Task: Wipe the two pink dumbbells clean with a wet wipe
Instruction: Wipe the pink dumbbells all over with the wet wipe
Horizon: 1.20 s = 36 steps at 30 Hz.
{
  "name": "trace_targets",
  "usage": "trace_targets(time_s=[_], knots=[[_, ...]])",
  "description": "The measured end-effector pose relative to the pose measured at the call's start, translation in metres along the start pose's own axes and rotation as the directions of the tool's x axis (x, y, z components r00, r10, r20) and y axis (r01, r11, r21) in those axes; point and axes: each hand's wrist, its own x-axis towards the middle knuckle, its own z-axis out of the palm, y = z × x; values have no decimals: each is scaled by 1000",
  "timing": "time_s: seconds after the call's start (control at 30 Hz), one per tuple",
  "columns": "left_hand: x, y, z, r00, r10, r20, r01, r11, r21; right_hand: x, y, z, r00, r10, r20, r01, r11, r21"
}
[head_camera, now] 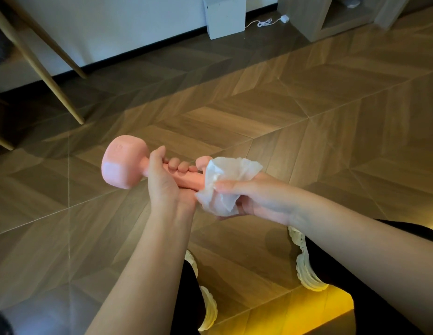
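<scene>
Left hand (162,182) is wrapped round the handle of the pink dumbbell (121,163), fingers curled over the bar, holding it mid-air above the wood floor (295,105). Right hand (256,197) pinches the wet wipe (225,187), bunched over the dumbbell's right-end head and mostly hiding it. Dumbbell looks rigid and coated, probably weighty for its size. A damp coating could turn slick, so grip at the handle and rotate to reach each face. Wipe is limp and thin, likely tears easily. Second dumbbell not in view.

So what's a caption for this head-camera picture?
Left hand holds a pink dumbbell; right hand holds a wet wipe against it.
</scene>
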Motion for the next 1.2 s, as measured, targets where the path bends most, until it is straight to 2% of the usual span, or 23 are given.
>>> trace_targets(time_s=[0.07,0.13,0.2,0.23,0.3,0.43,0.47,0.53,0.57,0.63,0.7,0.77,0.83,0.87,0.93,1.03,1.1,1.2], knots=[[1,0,-1,1000,8,3,-8,1000,22,3,3,3,999,-14,-44,12,1000,-24],[3,3,-2,1000,15,14,-15,999,43,5,1,2,999,18,-27,-18,1000,-17],[4,5,-3,999,26,20,-26,999,37,5,-1,-3,999,18,-37,-21,997,-81],[5,6,-3,999,29,19,-30,999,25,4,-2,-4,998,-27,-61,20,992,-124],[6,8,-4,1000,28,8,-28,1000,11,3,-5,-8,974,-207,-92,185,962,-202],[8,6,-4,999,34,-4,-34,998,47,6,-5,-10,876,-478,-68,441,848,-293],[8,5,-4,999,34,-4,-34,998,52,8,-2,-10,842,-529,-100,482,824,-299],[7,3,-3,1000,20,5,-20,999,46,9,3,-8,729,-653,-208,510,720,-471],[7,3,-3,1000,12,9,-12,999,39,8,4,-7,662,-722,-200,494,622,-608],[7,3,-2,1000,4,7,-5,1000,30,5,3,-11,588,-806,-64,469,405,-785],[7,4,-2,1000,7,1,-7,1000,24,2,3,-15,584,-809,70,472,268,-840],[7,7,-3,1000,13,-7,-13,1000,21,-2,3,-18,635,-756,161,478,221,-850],[7,9,-4,1000,23,-16,-23,999,29,-7,6,-19,737,-644,207,457,249,-854],[7,11,-4,999,29,-21,-29,999,34,-8,6,-19,792,-576,201,438,308,-845],[6,12,-5,999,38,-25,-37,998,41,-7,6,-16,858,-494,138,410,498,-764],[5,11,-5,1000,27,-7,-26,999,38,-5,8,-5,852,-513,-100,405,769,-495],[4,8,-3,1000,6,2,-6,1000,24,1,8,2,828,-496,-261,386,842,-377],[2,3,-1,1000,-17,8,17,1000,11,7,9,7,831,-414,-372,328,904,-275]])
